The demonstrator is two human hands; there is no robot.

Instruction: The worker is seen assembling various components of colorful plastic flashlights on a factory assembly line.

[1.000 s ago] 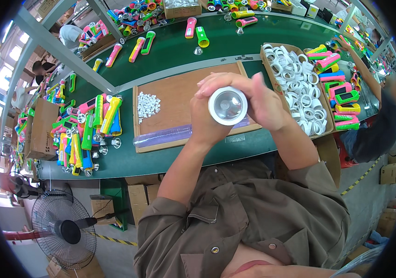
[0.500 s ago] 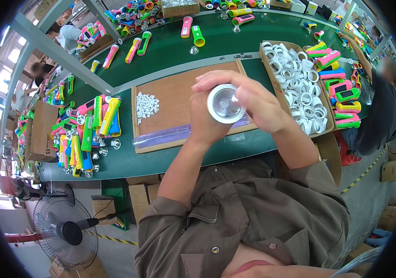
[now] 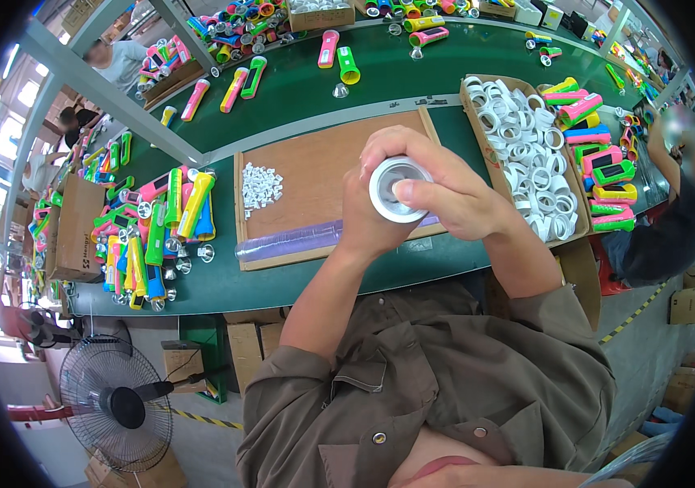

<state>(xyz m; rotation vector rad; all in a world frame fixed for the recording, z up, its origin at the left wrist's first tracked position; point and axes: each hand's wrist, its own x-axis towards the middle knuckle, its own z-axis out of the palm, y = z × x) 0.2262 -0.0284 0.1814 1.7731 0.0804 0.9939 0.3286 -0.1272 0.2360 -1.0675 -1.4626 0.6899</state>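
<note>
A flashlight head with a white ring (image 3: 375,195) faces up between my hands, over the near part of a brown board. My left hand (image 3: 365,218) is closed round it from the left and below; the flashlight's body is hidden. My right hand (image 3: 465,195) wraps the far and right side of the ring, its thumb pressed on the clear front inside the ring. Close by on the wood-framed brown board (image 3: 307,154) lie a pile of small white parts (image 3: 261,189) and a purple, film-like roll (image 3: 291,241).
On the right stands a cardboard box of white rings (image 3: 518,154), with a stack of colourful flashlights (image 3: 608,175) beside it. More flashlights (image 3: 156,220) and loose reflectors (image 3: 206,253) are heaped left. A green belt (image 3: 291,89) carries several flashlights. A fan (image 3: 126,407) stands lower left.
My right hand's fingers have closed round the ring, and its thumb has come down onto the front. The flashlight head has shifted slightly right. A co-worker at the right has moved.
</note>
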